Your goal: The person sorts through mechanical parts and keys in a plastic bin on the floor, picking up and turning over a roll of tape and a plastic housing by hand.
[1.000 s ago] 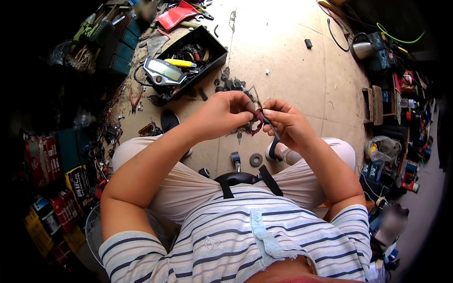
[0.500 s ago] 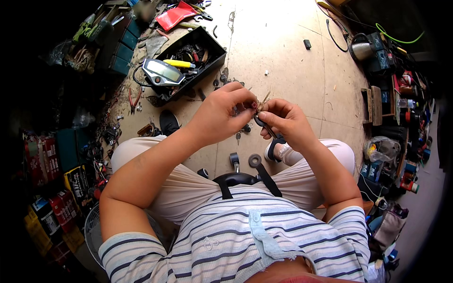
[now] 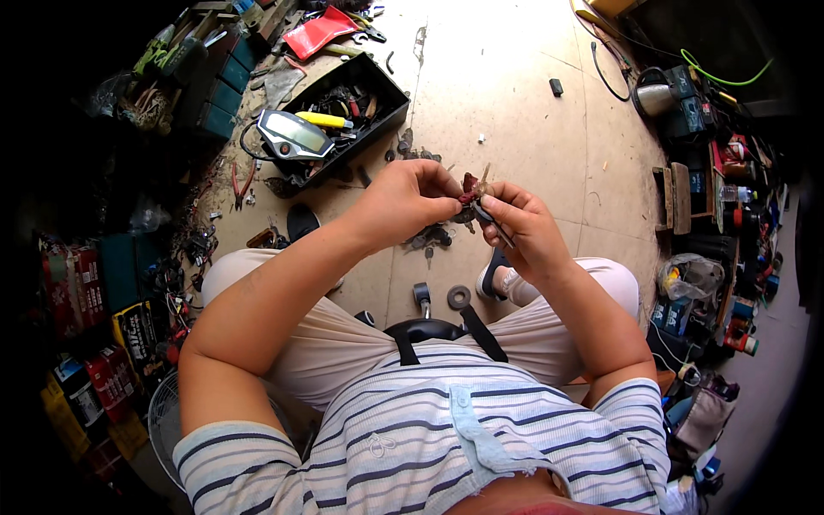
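Note:
Between my two hands, raised over the floor, is a bunch of keys [image 3: 486,178] with a dark red piece [image 3: 469,185] on it. My left hand [image 3: 410,204] pinches the red piece between thumb and fingers. Dark-headed keys are held in my right hand [image 3: 525,225], its thumb pressed on them and a blade pointing down past the fingers. Just beyond and below my hands, several loose keys [image 3: 429,242] and small dark parts lie on the floor. My fingers cover part of the bunch.
A black box [image 3: 390,107] of tools stands ahead left, with a yellow-handled tool [image 3: 324,119] and a digital instrument cluster [image 3: 294,136] on it. Red-handled pliers [image 3: 241,185] lie beside it. Boxes and goods line both sides. A small black block [image 3: 556,87] lies far right.
The dark red piece, mostly covered before, now shows between my left fingertips. My left hand has shifted slightly left, and the keys in my right hand have turned a little.

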The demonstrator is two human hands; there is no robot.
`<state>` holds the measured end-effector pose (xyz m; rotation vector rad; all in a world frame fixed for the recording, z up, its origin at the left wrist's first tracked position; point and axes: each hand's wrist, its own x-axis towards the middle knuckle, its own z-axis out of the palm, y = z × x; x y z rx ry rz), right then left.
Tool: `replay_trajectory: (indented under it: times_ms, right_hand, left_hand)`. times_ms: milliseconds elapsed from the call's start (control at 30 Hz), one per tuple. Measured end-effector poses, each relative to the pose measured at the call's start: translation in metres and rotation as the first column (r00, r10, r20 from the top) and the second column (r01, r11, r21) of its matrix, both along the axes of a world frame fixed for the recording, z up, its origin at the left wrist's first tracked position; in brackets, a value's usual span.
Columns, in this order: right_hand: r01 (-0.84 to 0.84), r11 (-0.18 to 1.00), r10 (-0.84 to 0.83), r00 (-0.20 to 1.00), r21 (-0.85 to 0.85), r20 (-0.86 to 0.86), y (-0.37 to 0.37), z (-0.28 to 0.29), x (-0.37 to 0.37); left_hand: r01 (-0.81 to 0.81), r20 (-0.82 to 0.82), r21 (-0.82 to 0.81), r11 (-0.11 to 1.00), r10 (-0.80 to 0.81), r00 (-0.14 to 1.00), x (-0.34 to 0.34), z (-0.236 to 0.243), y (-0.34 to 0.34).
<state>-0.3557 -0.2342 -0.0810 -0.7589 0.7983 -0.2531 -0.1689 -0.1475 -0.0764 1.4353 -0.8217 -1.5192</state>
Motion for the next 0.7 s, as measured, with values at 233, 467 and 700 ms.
replay_trajectory:
  times_ms: [233,467,700]
  right_hand:
    - [-0.058,0.998,0.058,0.998,0.006,-0.036,0.002,-0.001,-0.002]
    - [-0.073,0.991,0.066,0.996,-0.115,-0.061,0.000,-0.001,-0.003]
    - [-0.119,0.978,0.103,0.989,-0.170,-0.103,0.003,-0.002,-0.003]
  left_hand:
    - [0.121,0.232,-0.008,0.993,-0.116,0.966,0.004,-0.006,0.004]
    - [0.153,0.545,-0.411,0.898,0.108,0.831,-0.003,0.011,0.006]
    - [0.327,0.724,-0.460,0.826,0.135,0.676,-0.003,0.006,0.006]
